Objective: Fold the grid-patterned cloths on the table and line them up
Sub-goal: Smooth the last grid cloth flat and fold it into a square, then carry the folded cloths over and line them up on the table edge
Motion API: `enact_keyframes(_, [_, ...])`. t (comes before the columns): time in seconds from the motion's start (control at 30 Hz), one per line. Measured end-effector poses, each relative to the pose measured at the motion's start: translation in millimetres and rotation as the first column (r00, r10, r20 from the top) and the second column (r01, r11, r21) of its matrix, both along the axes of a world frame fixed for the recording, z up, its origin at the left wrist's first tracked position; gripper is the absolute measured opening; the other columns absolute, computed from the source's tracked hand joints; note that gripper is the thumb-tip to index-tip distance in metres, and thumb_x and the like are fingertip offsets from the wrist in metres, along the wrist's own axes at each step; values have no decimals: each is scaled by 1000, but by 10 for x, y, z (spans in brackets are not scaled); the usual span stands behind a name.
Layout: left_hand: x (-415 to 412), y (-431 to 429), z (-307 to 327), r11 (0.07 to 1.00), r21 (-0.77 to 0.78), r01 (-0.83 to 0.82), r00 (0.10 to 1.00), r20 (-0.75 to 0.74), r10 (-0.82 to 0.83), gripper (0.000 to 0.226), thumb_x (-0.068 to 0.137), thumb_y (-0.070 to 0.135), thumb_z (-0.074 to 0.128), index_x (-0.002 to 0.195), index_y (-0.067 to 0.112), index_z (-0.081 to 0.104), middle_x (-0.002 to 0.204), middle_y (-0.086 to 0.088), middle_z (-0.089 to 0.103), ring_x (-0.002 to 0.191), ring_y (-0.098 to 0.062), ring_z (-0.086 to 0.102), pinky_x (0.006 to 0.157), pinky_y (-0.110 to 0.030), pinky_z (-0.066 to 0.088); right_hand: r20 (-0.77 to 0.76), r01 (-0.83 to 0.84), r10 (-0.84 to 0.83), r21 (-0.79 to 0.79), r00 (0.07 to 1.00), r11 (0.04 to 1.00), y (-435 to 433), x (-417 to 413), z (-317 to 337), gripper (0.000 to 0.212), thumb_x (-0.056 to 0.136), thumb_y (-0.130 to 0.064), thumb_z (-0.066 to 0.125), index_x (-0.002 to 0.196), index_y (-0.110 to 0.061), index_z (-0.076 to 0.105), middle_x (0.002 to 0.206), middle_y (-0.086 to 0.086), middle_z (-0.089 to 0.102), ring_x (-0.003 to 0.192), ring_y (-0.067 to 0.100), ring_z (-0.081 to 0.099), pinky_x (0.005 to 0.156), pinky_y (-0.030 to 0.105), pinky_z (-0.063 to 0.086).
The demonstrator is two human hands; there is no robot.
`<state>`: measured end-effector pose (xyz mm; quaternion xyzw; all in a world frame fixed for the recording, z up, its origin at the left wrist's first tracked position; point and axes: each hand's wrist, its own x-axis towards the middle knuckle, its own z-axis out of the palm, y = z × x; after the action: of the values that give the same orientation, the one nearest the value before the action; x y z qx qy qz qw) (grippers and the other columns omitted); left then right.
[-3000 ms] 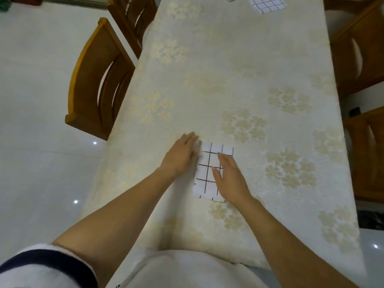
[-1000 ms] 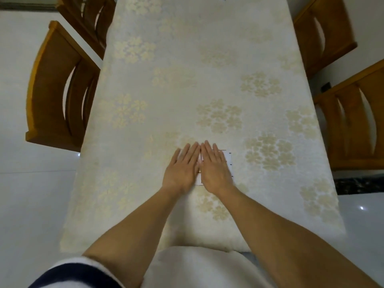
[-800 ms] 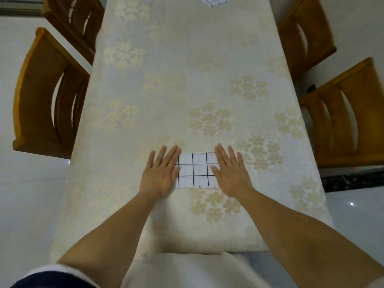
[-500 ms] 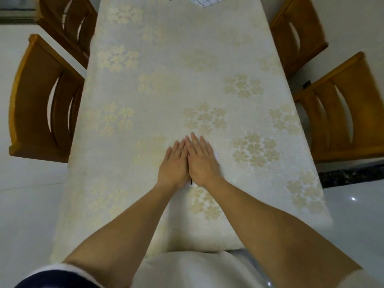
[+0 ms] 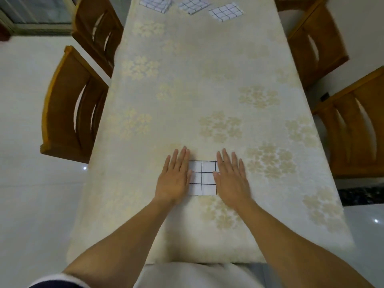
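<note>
My left hand and right hand lie flat with fingers straight on either edge of the folded grid cloth near my end of the table, three more grid cloths lying at the far end, wooden chairs flanking both sides.
</note>
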<state>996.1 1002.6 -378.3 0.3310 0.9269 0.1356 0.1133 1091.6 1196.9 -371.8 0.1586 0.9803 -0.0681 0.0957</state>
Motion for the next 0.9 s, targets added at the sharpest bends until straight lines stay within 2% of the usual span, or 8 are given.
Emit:
enact_keyframes(0.1, [174, 163, -78, 996, -41, 81, 995, 59, -78, 59, 108, 46, 7, 162, 24, -5, 169, 8, -11, 155, -13, -15, 126, -36, -7, 47, -75, 77, -41, 996, 996, -347, -109, -133, 66, 106, -37, 25, 156, -21, -15, 163, -1, -24, 150, 26, -21, 124, 47, -4])
enact_keyframes(0.3, [-33, -664, -158, 988, -150, 22, 1000, 4, -21, 56, 106, 55, 10, 157, 47, -10, 166, 20, -17, 155, -14, -17, 124, -41, -11, 151, -17, 18, -11, 988, 1000, 368, 441, -70, 64, 100, -60, -1, 152, -31, -27, 158, -15, -33, 147, 19, -31, 124, 47, -4])
enact_keyframes(0.4, [-142, -751, -70, 987, -153, -41, 998, 32, 47, 58, 103, 55, 2, 158, 41, -11, 164, 15, -23, 154, -17, -19, 124, -38, -14, 118, -4, 4, 5, 993, 1000, 493, 440, 23, 66, 100, -61, -2, 153, -28, -24, 161, -7, -30, 146, 23, -32, 123, 46, -9])
enact_keyframes(0.53, [-136, -12, 79, 1000, -23, 19, 1000, 24, -18, 65, 103, 42, 5, 162, 18, 14, 169, 0, 6, 157, -25, 4, 126, -37, -2, -5, -50, 50, -61, 999, 997, -11, -64, 19, 64, 101, -47, 3, 158, -20, -8, 164, -4, -18, 151, 23, -18, 124, 45, -4])
enact_keyframes(0.7, [27, 354, -81, 986, -132, 98, 990, 114, -83, 73, 95, 56, -13, 161, 26, -10, 166, 12, -18, 154, -16, -19, 126, -38, -9, 123, -97, 101, -32, 987, 995, -132, -86, -140, 65, 98, -53, -2, 155, -25, -18, 159, -9, -30, 150, 21, -24, 123, 46, -7])
enact_keyframes(0.77, [-20, 262, -107, 982, -140, 129, 989, 87, -118, 68, 101, 56, -1, 162, 26, -6, 168, 11, -13, 155, -15, -16, 127, -39, -5, 90, -109, 120, -111, 989, 988, 63, -40, -40, 69, 100, -63, 13, 158, -30, -7, 164, -13, -16, 152, 16, -14, 124, 42, -1])
enact_keyframes(0.83, [-95, 270, -66, 988, -77, 134, 984, 127, -124, 63, 107, 50, 25, 162, 24, 13, 170, 7, 3, 157, -18, -2, 127, -38, 2, 1, -76, 77, -197, 997, 978, 188, -127, 51, 68, 97, -59, 43, 155, -27, 27, 162, -5, 24, 149, 21, 20, 121, 38, 19])
enact_keyframes(0.9, [-131, 329, -19, 996, 6, 91, 985, 146, -91, 53, 102, 39, 51, 152, 23, 39, 165, 3, 26, 153, -21, 20, 123, -35, 16, -10, -20, 19, -192, 1000, 981, 217, -236, 162, 56, 90, -54, 62, 137, -25, 50, 133, -2, 53, 125, 22, 46, 106, 35, 35])
